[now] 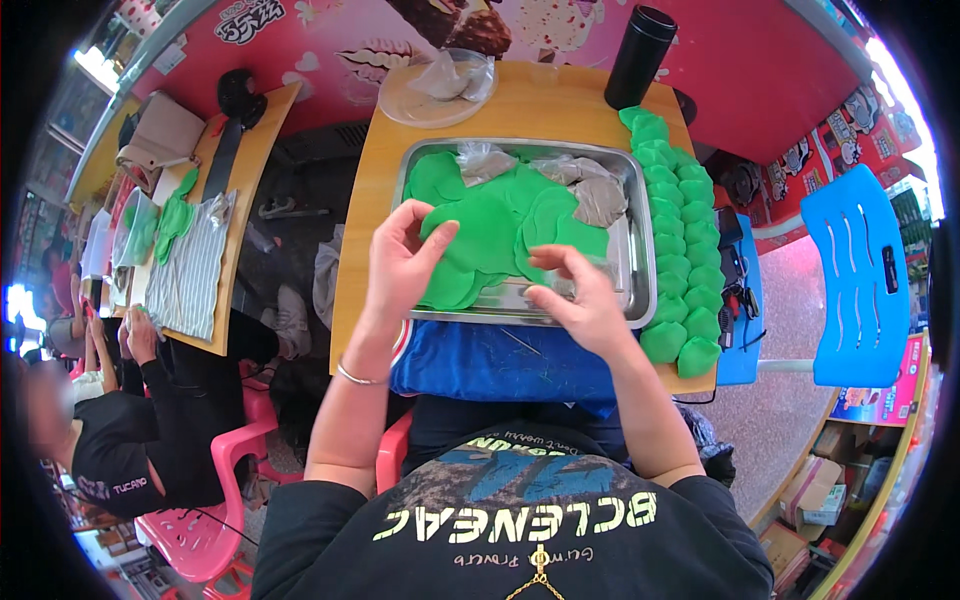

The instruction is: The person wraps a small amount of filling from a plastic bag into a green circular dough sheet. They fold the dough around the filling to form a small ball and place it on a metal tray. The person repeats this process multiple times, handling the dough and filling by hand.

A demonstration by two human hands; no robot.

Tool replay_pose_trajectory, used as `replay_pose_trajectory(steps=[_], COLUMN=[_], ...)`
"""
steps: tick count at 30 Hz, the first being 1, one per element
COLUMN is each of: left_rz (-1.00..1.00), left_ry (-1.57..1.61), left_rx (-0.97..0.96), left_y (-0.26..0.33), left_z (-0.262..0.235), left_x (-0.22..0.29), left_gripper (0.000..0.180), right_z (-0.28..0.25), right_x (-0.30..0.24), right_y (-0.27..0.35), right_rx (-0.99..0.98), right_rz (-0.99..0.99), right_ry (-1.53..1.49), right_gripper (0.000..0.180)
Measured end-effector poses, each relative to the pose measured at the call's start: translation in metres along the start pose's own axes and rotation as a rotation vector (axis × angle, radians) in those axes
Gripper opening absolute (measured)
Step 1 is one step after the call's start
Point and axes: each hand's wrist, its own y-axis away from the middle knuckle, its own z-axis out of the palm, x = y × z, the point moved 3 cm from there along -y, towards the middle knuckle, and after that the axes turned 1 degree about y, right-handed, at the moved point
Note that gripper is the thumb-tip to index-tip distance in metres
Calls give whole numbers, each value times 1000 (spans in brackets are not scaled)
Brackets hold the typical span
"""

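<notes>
My left hand (408,262) pinches the left edge of a round green sheet (474,232) between thumb and fingers, above a metal tray (649,250). Across from it, my right hand (580,300) hovers over the tray's near right part; its thumb and forefinger are apart, and nothing shows between them. More flat green discs (545,225) lie overlapping in the tray. Small clear bags, one at the far side (485,163) and one with greyish-brown contents (600,200), rest on top of them.
Shaped green pieces (668,240) line the table's right edge in rows. Behind the tray are a round clear lid-like dish (405,105) and a black cylinder (642,55). A blue cloth (500,365) lies before the tray. A blue chair (855,280) stands right; another person (130,430) sits left.
</notes>
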Motion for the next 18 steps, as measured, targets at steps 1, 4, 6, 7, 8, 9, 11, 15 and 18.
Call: replay_pose_trajectory(steps=[1,4,6,7,8,9,11,15,18], left_rz=[-31,-157,-199,-248,-257,-267,-289,-73,273], left_ry=[172,647,770,802,809,815,771,448,11], left_rx=[48,150,180,226,208,189,187,360,398], left_y=[6,24,33,37,41,44,46,46,50], left_z=[11,46,57,62,65,68,70,66,60], left_x=[0,-1,-8,-10,-12,-16,-18,-16,-2], left_gripper=[8,7,7,8,7,7,10,25,33], right_z=[9,33,35,34,33,31,28,18,12], right_x=[-2,5,4,4,5,7,10,7,7], right_y=[0,0,-2,-3,-4,-3,-2,-2,-2], right_rx=[-13,-67,64,132,144,155,180,167,179], right_rz=[54,143,154,159,153,163,181,115,132], right_ry=[-132,-651,-734,-774,-823,-838,-870,-764,-644], right_gripper=[30,25,20,18,16,15,14,10,8])
